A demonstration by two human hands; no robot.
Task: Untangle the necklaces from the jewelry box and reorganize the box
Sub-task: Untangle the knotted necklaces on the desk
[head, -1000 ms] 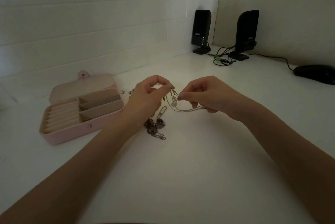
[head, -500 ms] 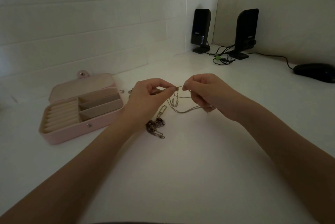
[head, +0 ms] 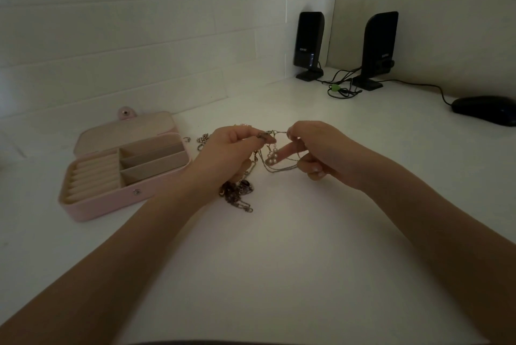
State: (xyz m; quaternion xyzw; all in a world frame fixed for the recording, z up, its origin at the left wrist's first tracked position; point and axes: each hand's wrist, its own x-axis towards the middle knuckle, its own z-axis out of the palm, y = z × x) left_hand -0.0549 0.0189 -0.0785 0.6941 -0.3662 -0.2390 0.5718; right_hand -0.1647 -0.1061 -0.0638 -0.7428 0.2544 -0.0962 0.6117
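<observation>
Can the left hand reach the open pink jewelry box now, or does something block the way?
Probably yes: the jewelry box lies open just left of the left hand, nothing between them. But its fingers pinch the necklace, so they must let go first.

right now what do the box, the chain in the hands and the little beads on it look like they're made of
Jewelry box: looks like pink faux leather, matte, with a metal snap; beige lining looks like soft fabric.
Chain: thin metal, pale silvery sheen; the dim light leaves the colour uncertain.
Beads: small, round, glossy pale pink, pearl-like; real or imitation cannot be told.
</observation>
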